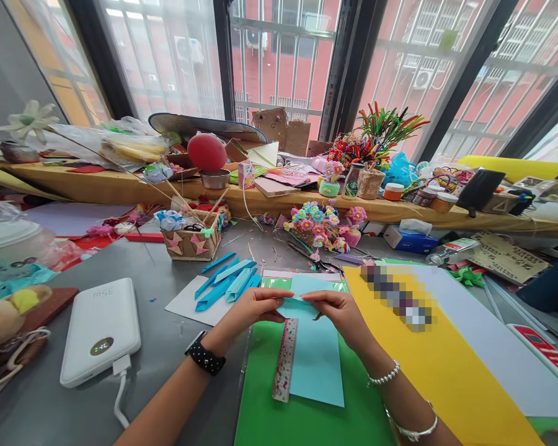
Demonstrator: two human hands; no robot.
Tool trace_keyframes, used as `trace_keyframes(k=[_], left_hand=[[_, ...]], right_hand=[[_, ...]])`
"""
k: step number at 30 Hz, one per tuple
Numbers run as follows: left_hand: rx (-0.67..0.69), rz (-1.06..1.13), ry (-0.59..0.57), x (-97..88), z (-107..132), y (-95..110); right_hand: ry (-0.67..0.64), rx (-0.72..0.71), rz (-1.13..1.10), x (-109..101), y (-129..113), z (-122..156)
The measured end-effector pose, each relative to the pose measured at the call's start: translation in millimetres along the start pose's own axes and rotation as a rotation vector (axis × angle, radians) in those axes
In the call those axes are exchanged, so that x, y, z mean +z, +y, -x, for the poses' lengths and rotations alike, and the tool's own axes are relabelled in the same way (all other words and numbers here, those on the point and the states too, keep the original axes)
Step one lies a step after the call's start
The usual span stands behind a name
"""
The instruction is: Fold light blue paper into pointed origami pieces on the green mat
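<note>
I see the light blue sheet (316, 359) lying on the green sheet (260, 396), still mostly flat, so I judge its folding barely begun. The left hand (255, 306) and right hand (339, 313) both pinch its far edge. The white power bank (100, 328) reads roughly "MSE". Several folded blue strips (227, 282) lie finished nearby.

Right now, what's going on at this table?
A person pinches the far edge of a light blue paper with the left hand and right hand, apparently folding it. The paper lies on a green sheet, with a ruler along its left side. Folded blue strips sit on white paper just beyond, and a white power bank lies to the left.
</note>
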State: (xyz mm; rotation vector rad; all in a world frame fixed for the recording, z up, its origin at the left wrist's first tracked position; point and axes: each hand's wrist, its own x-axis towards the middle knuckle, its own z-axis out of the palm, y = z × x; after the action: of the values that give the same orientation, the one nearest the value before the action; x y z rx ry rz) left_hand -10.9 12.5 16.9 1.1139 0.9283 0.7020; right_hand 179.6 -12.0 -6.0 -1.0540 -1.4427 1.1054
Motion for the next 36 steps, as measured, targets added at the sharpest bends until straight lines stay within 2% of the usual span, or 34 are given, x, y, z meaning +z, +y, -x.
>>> trace_keyframes(k=[8,12,16,21,27,36], left_hand=[[0.031,0.025,0.033,2.1,-1,-2],[0.057,-0.041,0.092,4.1,-3,-5],[0.085,-0.122,0.102,3.8,-5,-8],[0.19,-0.233,0.126,2.4,-7,-11],[0.232,-0.311,0.096,5.3,-6,-12],[0.222,-0.325,0.112,7.5,-6,-13]], right_hand=[[-0.011,-0.051,0.032,1,-2,1],[-0.022,-0.059,0.052,2,-2,1],[-0.033,-0.07,0.068,1,-3,1],[-0.065,-0.014,0.044,3,-3,2],[-0.013,0.061,0.09,5,0,1],[0.05,0.044,0.201,5,-1,1]])
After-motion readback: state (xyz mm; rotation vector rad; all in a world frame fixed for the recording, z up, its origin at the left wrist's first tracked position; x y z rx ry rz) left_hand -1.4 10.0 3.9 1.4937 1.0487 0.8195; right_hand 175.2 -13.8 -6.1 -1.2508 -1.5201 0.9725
